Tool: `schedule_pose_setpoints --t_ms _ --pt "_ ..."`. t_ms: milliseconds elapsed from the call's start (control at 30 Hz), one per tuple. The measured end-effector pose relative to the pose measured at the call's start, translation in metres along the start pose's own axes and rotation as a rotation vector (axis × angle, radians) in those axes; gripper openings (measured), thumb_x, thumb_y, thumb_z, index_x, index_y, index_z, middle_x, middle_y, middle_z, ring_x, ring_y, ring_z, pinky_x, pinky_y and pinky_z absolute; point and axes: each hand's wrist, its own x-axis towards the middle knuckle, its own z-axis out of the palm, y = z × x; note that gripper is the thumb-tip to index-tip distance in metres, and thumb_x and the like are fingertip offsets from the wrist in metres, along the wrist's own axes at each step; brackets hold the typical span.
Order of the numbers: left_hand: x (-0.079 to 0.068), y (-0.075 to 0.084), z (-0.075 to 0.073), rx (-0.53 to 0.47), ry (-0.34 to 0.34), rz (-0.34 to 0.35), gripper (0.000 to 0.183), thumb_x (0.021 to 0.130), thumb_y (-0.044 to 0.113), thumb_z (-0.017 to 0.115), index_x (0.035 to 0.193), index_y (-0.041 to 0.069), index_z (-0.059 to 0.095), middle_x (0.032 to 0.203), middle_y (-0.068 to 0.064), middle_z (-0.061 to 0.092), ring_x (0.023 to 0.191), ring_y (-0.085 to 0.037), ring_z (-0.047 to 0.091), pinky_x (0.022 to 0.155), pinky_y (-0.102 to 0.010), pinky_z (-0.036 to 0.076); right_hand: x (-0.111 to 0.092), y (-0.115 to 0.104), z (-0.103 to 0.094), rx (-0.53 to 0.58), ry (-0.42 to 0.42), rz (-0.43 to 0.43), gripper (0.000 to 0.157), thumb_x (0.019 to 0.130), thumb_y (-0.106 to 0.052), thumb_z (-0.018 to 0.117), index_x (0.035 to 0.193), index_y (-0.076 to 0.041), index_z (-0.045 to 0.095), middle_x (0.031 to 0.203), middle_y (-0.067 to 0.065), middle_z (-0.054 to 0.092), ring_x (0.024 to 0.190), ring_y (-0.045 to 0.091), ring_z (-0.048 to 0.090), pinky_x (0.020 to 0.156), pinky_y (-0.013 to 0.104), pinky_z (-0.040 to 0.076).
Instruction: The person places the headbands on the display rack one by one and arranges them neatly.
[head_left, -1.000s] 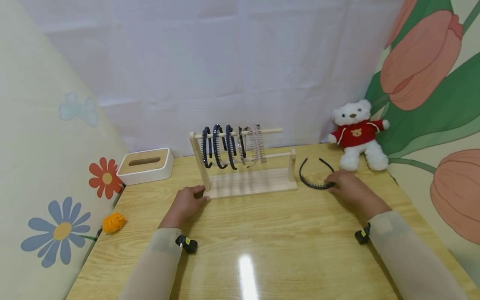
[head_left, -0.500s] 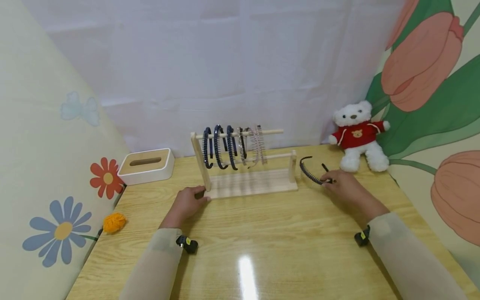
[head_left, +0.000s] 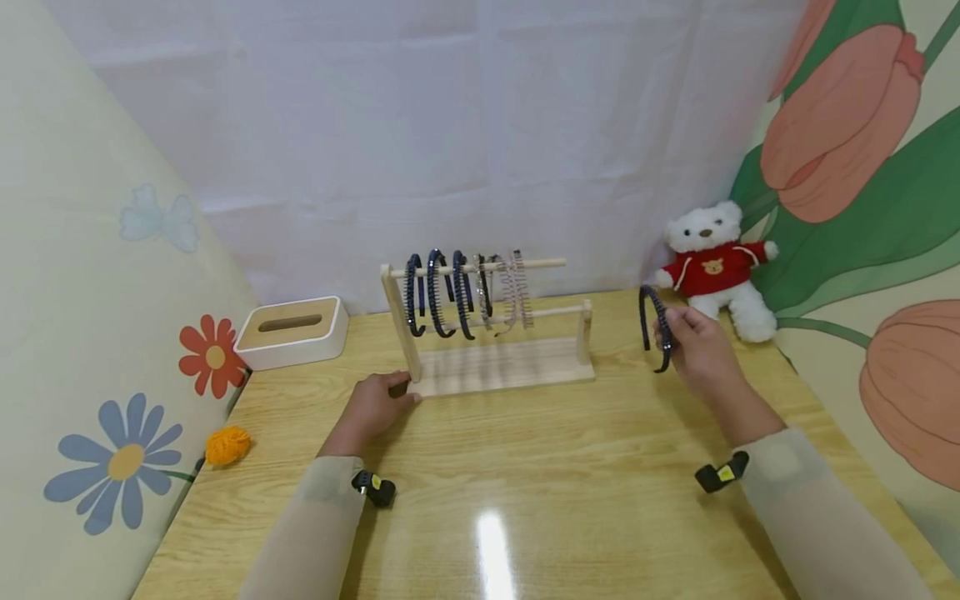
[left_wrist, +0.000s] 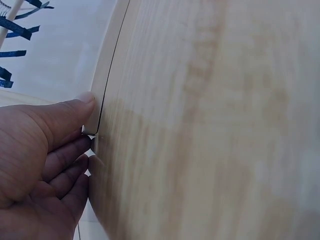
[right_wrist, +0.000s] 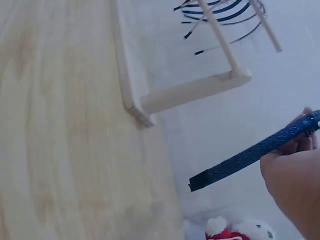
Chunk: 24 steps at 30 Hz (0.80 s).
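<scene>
Between the thumb and fingers of my right hand (head_left: 703, 346) is a dark blue toothed headband (head_left: 654, 321), raised off the table and turned upright. Its flat dark end points out past the thumb in the right wrist view. My left hand (head_left: 372, 406) holds the left end of a pale wooden headband stand (head_left: 498, 367). In the left wrist view the thumb lies on the base's corner, with curled fingers against its end. Several headbands hang on the stand's upper rod: dark blue headbands (head_left: 437, 292) at the left, a silvery one and pink headbands (head_left: 517, 287) further right.
A white teddy bear (head_left: 712, 265) in a red sweater sits at the back right, close behind my right hand. On the left stand a white tissue box (head_left: 291, 332) and an orange yarn ball (head_left: 227, 446). Wood-grain table (head_left: 555, 467) surface spreads before the stand.
My right hand has lifted the headband from the table and turned it from lying flat to upright. The left hand and the stand have stayed in place.
</scene>
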Motion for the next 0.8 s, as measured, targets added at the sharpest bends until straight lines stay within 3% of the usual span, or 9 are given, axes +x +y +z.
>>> schedule_pose_setpoints --t_ms 67,333,433,600,800 --pt "0.000 0.001 0.000 0.001 0.002 0.003 0.053 0.106 0.027 0.075 0.153 0.005 0.062 0.157 -0.024 0.059 0.150 -0.047 0.051 0.124 -0.063 0.042 0.000 -0.005 0.006 0.100 0.008 -0.029 0.019 0.112 -0.020 0.059 0.103 -0.017 0.074 0.094 -0.001 0.072 0.084 0.009 0.063 0.078 0.020 0.057" --pt "-0.002 0.001 -0.002 0.019 0.000 0.011 0.053 0.106 0.026 0.074 0.153 0.003 0.062 0.155 -0.025 0.060 0.148 -0.047 0.053 0.123 -0.063 0.044 0.009 -0.029 0.036 0.251 0.060 -0.117 0.016 0.111 -0.017 0.061 0.109 -0.010 0.074 0.102 0.002 0.073 0.094 0.013 0.062 0.083 0.021 0.057" --pt "-0.002 0.001 -0.002 0.021 0.001 0.010 0.053 0.107 0.025 0.074 0.153 0.003 0.062 0.154 -0.025 0.062 0.146 -0.046 0.055 0.122 -0.063 0.045 0.013 -0.039 0.050 0.312 0.062 -0.146 0.015 0.109 -0.019 0.063 0.105 -0.009 0.073 0.103 0.005 0.070 0.094 0.016 0.060 0.084 0.023 0.057" --pt "-0.001 0.002 -0.002 0.011 0.001 0.002 0.053 0.107 0.025 0.073 0.154 0.003 0.062 0.155 -0.025 0.061 0.147 -0.045 0.055 0.122 -0.063 0.045 0.021 -0.049 0.076 0.357 0.082 -0.173 0.017 0.110 -0.019 0.062 0.100 -0.008 0.071 0.102 0.006 0.070 0.092 0.016 0.062 0.085 0.023 0.058" --pt "0.000 0.002 -0.001 0.002 -0.011 -0.006 0.054 0.107 0.026 0.074 0.154 0.005 0.061 0.158 -0.024 0.059 0.150 -0.046 0.051 0.123 -0.063 0.043 0.031 -0.051 0.103 0.349 0.092 -0.148 0.017 0.113 -0.018 0.057 0.104 -0.010 0.069 0.100 0.005 0.071 0.090 0.015 0.062 0.083 0.022 0.058"
